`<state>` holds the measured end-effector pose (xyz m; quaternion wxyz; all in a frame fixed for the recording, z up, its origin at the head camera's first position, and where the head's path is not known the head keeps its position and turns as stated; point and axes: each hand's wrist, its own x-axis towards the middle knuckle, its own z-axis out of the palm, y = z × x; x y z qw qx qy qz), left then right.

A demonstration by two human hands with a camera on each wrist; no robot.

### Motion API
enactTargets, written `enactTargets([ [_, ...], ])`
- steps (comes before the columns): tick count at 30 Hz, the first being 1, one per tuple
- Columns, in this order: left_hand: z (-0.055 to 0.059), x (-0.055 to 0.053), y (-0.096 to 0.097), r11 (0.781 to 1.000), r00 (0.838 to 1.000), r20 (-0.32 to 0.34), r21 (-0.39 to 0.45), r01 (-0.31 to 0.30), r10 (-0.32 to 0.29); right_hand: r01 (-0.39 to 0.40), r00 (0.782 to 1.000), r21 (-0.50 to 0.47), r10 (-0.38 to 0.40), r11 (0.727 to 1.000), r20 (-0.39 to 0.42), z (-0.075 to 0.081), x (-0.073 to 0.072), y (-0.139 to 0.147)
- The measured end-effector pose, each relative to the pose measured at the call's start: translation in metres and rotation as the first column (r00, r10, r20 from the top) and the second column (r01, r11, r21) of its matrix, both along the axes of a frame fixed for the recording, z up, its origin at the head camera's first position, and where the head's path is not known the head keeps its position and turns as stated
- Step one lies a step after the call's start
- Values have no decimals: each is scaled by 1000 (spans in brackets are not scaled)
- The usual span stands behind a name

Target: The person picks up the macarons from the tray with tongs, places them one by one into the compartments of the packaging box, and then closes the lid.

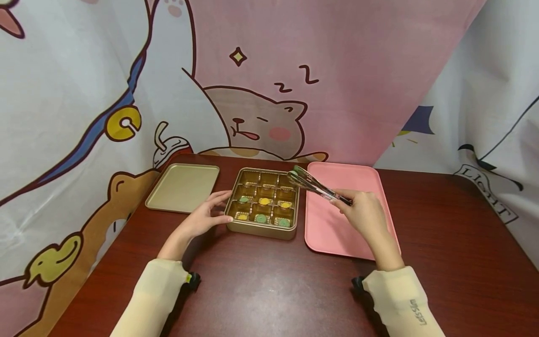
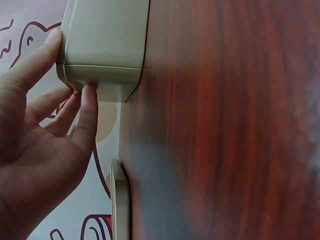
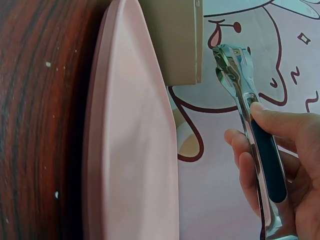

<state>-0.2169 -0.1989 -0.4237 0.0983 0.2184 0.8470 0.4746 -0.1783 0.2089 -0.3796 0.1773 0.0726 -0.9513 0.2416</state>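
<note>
A gold square box (image 1: 262, 229) with a clear divided insert stands on the table. Round green and yellow pieces lie in its middle and near rows of compartments. My left hand (image 1: 206, 217) rests against the box's left side, thumb at the near-left corner and fingers fairly straight along the wall. In my right hand (image 1: 365, 213) is a pair of metal tongs (image 3: 248, 102) with dark grip panels, its tips over the box's far-right part. Something green (image 1: 300, 170) shows at the tips; its shape is hard to tell.
A pink tray (image 1: 328, 234) lies right of the box, under my right hand. To the left lies a flat gold lid (image 1: 185, 187). A printed cloth (image 1: 358, 84) hangs behind the dark red wooden table (image 1: 269, 290).
</note>
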Motion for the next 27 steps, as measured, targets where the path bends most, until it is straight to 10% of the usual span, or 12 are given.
enactTargets([
  [27, 0, 0, 2, 1000, 1000, -14, 6, 8, -8, -6, 1000, -15, 6, 1000, 25, -3, 3, 1],
])
